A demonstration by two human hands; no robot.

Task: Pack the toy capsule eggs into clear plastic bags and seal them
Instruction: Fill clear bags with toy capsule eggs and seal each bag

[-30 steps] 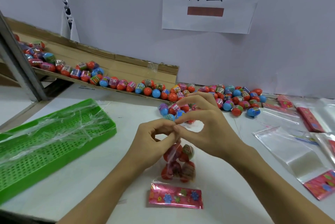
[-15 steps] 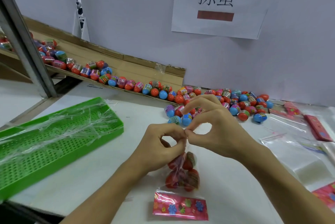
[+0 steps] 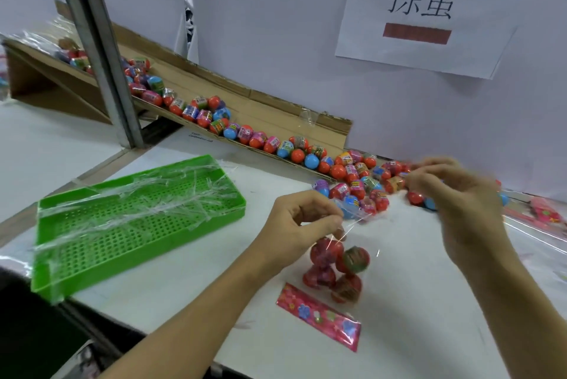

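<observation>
A clear plastic bag (image 3: 352,262) holding several red capsule eggs lies on the white table, its pink flowered header card (image 3: 319,315) toward me. My left hand (image 3: 300,225) pinches the bag's open top edge between thumb and fingers. My right hand (image 3: 457,206) is blurred and hovers to the right, apart from the bag, over the loose eggs, with fingertips pinched together; whether anything thin is between them is unclear. A pile of loose capsule eggs (image 3: 362,185) in red, blue and pink lies just behind the bag.
A cardboard chute (image 3: 276,114) lined with more eggs slopes down from the far left. A green perforated tray (image 3: 132,225) covered in clear film strips sits at left. Empty bags with pink headers (image 3: 543,219) lie at far right. A metal post (image 3: 98,50) stands at back left.
My right hand has let go of the bag's top and pulled away up and to the right. My left hand keeps its pinch on the bag. The camera has turned left.
</observation>
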